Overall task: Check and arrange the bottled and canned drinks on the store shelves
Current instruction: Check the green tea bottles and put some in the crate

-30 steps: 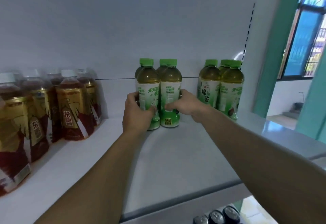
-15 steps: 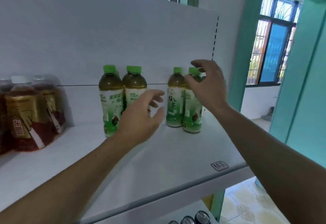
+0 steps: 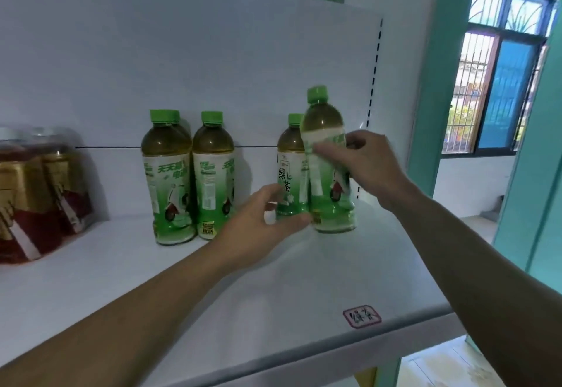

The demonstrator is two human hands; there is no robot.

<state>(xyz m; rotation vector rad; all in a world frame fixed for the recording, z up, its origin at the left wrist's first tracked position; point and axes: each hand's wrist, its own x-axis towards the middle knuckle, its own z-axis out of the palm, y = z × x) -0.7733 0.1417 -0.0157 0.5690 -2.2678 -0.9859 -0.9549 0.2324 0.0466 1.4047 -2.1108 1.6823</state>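
Moved: right hand (image 3: pixel 368 167) onto tea-filled bottle (image 3: pixel 330 201) | left hand (image 3: pixel 261 225) beside base

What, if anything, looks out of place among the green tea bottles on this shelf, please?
Only the front green tea bottle at the right end stands out. Gripped by the right hand, it leans left toward the neighbouring bottle instead of standing upright like the others. Nothing looks spilled or damaged.

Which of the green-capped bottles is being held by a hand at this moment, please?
The rightmost bottle, standing in front of its neighbour: the right hand grips its label, and its cap shows higher than all the others.
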